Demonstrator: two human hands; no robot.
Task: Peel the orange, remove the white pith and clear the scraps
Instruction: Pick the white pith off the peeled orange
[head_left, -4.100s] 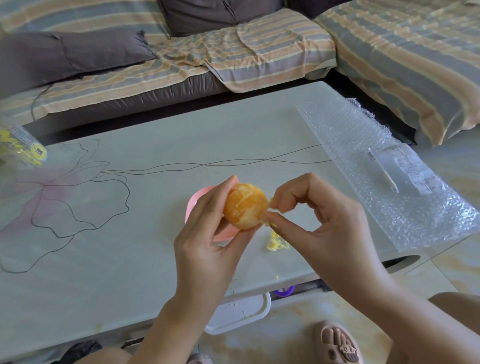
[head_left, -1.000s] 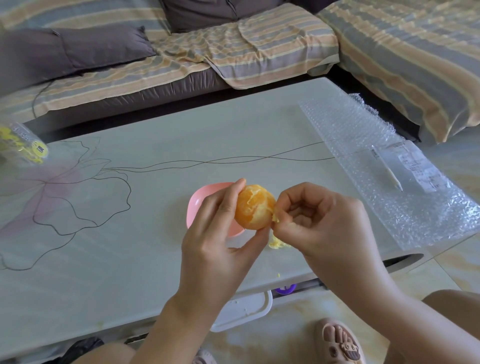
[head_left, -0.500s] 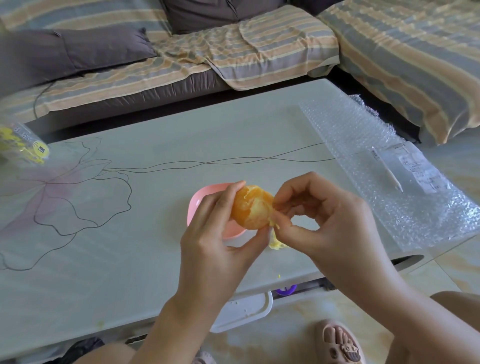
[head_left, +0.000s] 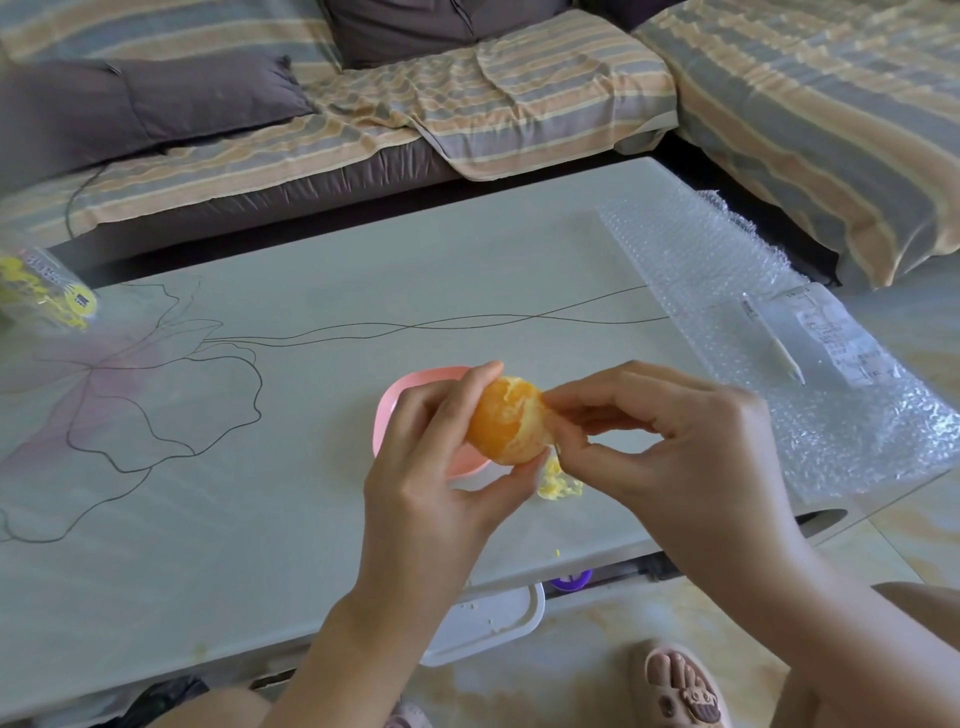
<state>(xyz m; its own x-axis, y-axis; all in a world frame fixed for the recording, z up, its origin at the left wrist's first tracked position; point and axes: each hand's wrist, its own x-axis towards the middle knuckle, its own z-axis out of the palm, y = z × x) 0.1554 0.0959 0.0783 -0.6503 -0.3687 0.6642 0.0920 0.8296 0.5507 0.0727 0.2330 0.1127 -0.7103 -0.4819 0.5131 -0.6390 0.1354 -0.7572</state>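
Note:
A peeled orange (head_left: 506, 421) with pale pith streaks is held above the table's near edge. My left hand (head_left: 431, 467) grips it from the left, index finger over the top and thumb under it. My right hand (head_left: 660, 436) is at the orange's right side, thumb and forefinger pinching at its surface; what they pinch is too small to make out. A small heap of yellowish pith scraps (head_left: 558, 483) lies on the table just below the fruit. A pink bowl (head_left: 405, 400) sits behind my left hand, partly hidden by it.
Bubble wrap (head_left: 753, 332) covers the table's right end, with a pen (head_left: 779, 353) and a printed label (head_left: 841, 338) on it. A plastic bag with yellow print (head_left: 47, 291) lies far left. A white tray (head_left: 488, 618) sticks out under the table edge. Striped sofas stand behind.
My left hand has turned the orange a little while my right fingers shifted along its right side, still picking. The scrap heap and the bowl stay put.

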